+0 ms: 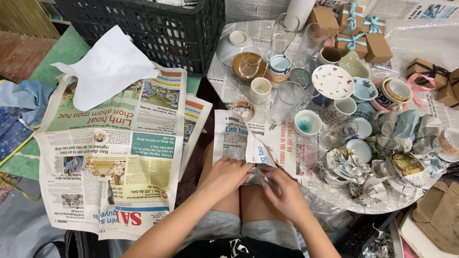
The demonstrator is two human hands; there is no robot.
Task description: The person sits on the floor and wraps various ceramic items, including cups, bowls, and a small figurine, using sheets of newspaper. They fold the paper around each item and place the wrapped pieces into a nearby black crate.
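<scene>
My left hand (225,174) and my right hand (283,190) meet over my knees, both gripping a small bundle wrapped in newspaper (256,175). A loose newspaper sheet (232,136) rises from the bundle toward the table. What the paper wraps is hidden. The round table covered in newspaper (250,33) stands just beyond my hands, crowded with cups (259,90), drinking glasses (285,102), small bowls (307,122) and a speckled saucer (332,81).
A stack of open newspapers (114,157) with a white tissue sheet (106,66) lies to my left. A black crate of crumpled paper (139,14) stands behind it. Brown gift boxes with ribbons (356,37) sit at the table's far side. Wrapped pieces (349,168) and cardboard (448,214) lie right.
</scene>
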